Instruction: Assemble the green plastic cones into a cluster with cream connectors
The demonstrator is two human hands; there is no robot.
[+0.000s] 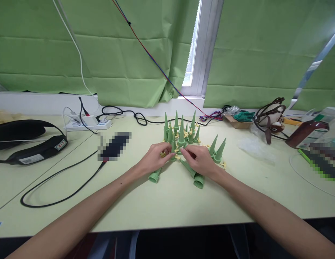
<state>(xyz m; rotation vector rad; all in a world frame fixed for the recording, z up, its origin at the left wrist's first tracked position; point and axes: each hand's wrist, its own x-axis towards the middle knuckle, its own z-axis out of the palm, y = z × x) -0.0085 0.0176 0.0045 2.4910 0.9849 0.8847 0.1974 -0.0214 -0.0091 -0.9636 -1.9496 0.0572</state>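
Note:
Several green plastic cone spikes (181, 132) stand upright in a cluster at the middle of the pale green table (162, 205), with small yellow pieces among them. My left hand (153, 158) is closed on a lying green cone (155, 175) and pinches a small yellow piece (163, 154). My right hand (201, 160) is closed on another lying green cone (196, 175). The fingertips of both hands meet just in front of the cluster. Two more cones (218, 150) stand to the right of my right hand.
A black headset-like device (29, 142) and a black cable (62, 183) lie at the left. A white power strip (88, 124) sits at the back. At the right are a small cardboard box (239, 120), a bag with brown straps (270, 118), a dark red bottle (306, 133). Green curtains hang behind.

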